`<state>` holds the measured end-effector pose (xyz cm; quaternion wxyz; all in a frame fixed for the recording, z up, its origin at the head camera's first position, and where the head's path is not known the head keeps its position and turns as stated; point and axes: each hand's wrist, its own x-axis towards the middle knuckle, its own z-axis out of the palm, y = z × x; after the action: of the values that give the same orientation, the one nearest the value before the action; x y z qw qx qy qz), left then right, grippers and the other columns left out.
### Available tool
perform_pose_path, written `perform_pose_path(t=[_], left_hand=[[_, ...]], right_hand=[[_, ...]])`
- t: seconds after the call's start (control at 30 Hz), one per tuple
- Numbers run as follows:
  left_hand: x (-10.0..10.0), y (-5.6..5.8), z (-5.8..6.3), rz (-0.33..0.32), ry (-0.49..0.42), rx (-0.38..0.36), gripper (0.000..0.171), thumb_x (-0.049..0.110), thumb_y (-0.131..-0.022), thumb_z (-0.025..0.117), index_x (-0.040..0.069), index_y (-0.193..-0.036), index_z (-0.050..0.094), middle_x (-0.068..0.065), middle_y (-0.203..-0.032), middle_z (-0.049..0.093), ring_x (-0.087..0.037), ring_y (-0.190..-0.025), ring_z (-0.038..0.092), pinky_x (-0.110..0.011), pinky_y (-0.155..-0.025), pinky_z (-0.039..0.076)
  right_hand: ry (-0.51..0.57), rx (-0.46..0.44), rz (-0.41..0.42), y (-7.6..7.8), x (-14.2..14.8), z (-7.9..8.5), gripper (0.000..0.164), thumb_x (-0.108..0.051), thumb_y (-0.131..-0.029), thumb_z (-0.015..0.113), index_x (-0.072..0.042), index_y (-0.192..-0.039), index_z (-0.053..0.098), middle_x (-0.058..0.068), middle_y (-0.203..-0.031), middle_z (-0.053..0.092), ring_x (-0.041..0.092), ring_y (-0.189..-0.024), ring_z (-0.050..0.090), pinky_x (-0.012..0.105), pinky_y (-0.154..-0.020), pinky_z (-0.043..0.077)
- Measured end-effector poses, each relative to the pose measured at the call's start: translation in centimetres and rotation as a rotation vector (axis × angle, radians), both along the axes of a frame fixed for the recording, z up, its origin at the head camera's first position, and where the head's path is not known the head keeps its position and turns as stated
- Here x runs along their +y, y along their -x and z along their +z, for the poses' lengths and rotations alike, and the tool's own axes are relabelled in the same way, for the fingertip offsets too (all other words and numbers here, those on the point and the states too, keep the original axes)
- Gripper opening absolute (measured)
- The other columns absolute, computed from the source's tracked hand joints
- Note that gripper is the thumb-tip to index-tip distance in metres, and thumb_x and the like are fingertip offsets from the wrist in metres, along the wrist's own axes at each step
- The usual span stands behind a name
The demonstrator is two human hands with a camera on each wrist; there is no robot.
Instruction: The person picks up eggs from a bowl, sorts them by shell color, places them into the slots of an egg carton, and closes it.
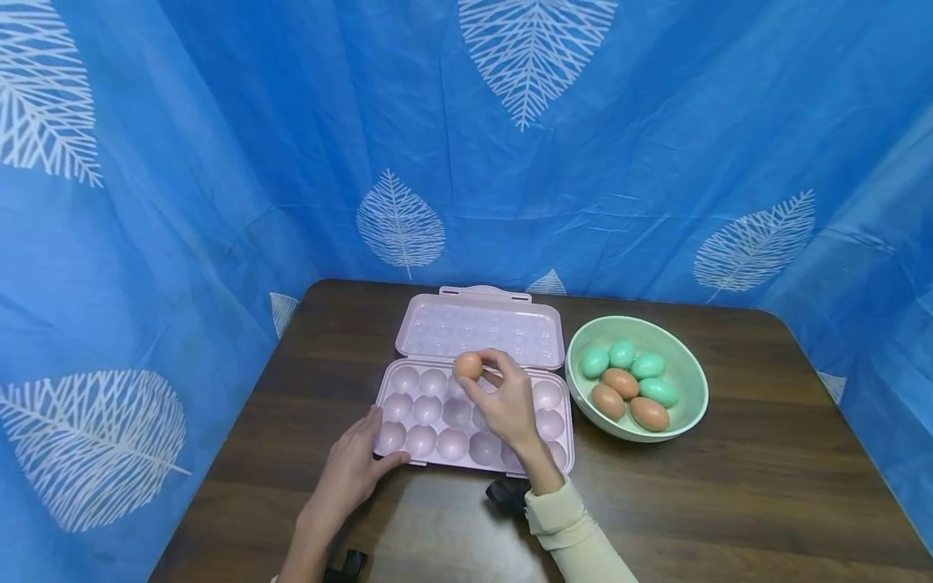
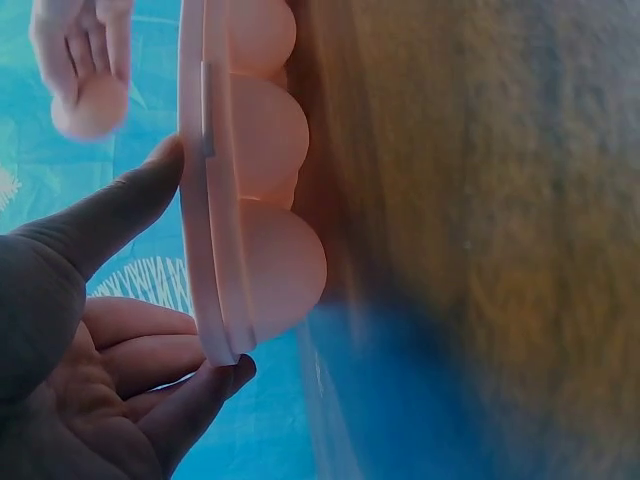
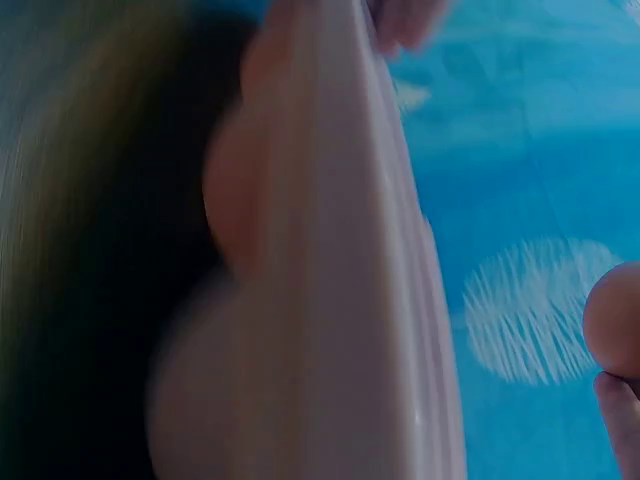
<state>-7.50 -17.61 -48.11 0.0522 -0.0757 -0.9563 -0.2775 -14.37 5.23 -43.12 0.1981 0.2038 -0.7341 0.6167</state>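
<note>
A pink plastic egg box (image 1: pixel 474 465) lies with its lid (image 1: pixel 477 332) folded back, round wells in rows in its base. My left hand (image 1: pixel 351 465) holds the base's near left corner. In the left wrist view the thumb (image 2: pixel 120 215) presses the front rim while the fingertips lie round the end. Above the middle of the wells, my right hand (image 1: pixel 510 409) pinches a brown egg (image 1: pixel 468 365) between thumb and fingers. That egg (image 3: pixel 615 320) also shows at the right border of the right wrist view, with one fingertip beneath it.
Right of the box, close beside it, stands a light green bowl (image 1: pixel 688 380) holding several green eggs (image 1: pixel 647 366) and 3 brown eggs (image 1: pixel 649 414). Box and bowl are on a dark wooden table (image 1: pixel 758 453). A blue curtain (image 1: pixel 619 202) with white leaves hangs behind.
</note>
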Motion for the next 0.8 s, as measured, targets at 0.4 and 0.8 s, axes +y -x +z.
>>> perform_pose_path(t=[0.4, 0.8], left_hand=[[0.2, -0.1, 0.1, 0.010, 0.008, -0.037, 0.078, 0.026, -0.078, 0.084, -0.019, -0.132, 0.050, -0.037, -0.134, 0.050, -0.047, -0.122, 0.052, -0.057, -0.100, 0.042], [0.2, 0.0, -0.1, 0.006, 0.003, -0.005, 0.076, 0.025, -0.077, 0.085, -0.019, -0.130, 0.052, -0.037, -0.132, 0.051, -0.048, -0.120, 0.053, -0.057, -0.099, 0.043]], right_hand=[[0.004, -0.146, 0.131, 2.3, -5.6, -4.6, 0.034, 0.009, -0.078, 0.078, 0.011, -0.108, 0.062, 0.024, -0.108, 0.064, 0.038, -0.103, 0.065, 0.037, -0.087, 0.055], [-0.223, -0.320, 0.097, 3.4, -8.2, -6.4, 0.035, -0.004, -0.082, 0.077, 0.003, -0.113, 0.062, 0.018, -0.112, 0.067, 0.028, -0.103, 0.067, 0.027, -0.086, 0.054]])
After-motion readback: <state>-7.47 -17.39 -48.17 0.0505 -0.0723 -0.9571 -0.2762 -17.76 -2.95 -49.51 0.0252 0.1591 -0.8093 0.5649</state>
